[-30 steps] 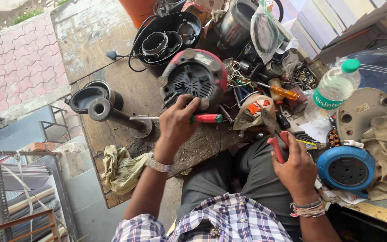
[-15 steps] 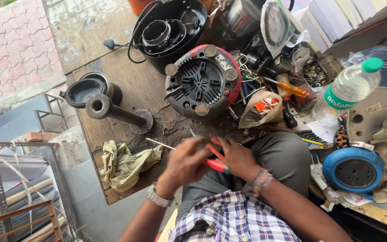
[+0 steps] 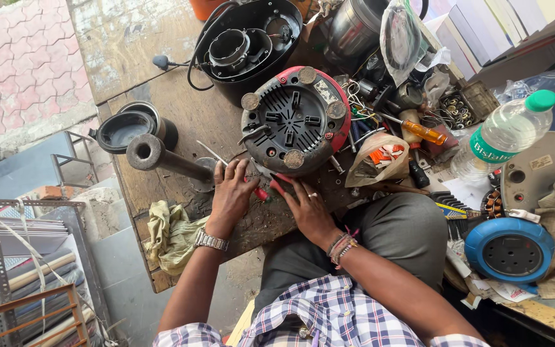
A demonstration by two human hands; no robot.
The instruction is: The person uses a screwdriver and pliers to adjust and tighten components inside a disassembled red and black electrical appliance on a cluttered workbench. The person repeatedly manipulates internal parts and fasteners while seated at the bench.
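Observation:
A round red-and-black appliance base [image 3: 295,120] lies upside down on the worn wooden table [image 3: 181,109], its grille and feet facing up. My left hand [image 3: 233,194] rests on the table just below it, fingers around the red handle of a screwdriver [image 3: 259,191] whose thin metal shaft points up-left. My right hand [image 3: 306,207] lies beside it, fingers touching the same red handle near the base's lower edge. A watch sits on my left wrist, thread bands on my right.
A black appliance housing [image 3: 246,42] with a cord stands behind. A black pipe stand [image 3: 162,159] and a round lid [image 3: 125,128] lie left. An orange screwdriver [image 3: 419,128], a plastic bottle [image 3: 501,134], a blue round part [image 3: 510,249] and a rag [image 3: 169,232] surround the spot.
My right hand came in from the right side and joined my left on the red screwdriver. Both hands then moved up toward the upturned base.

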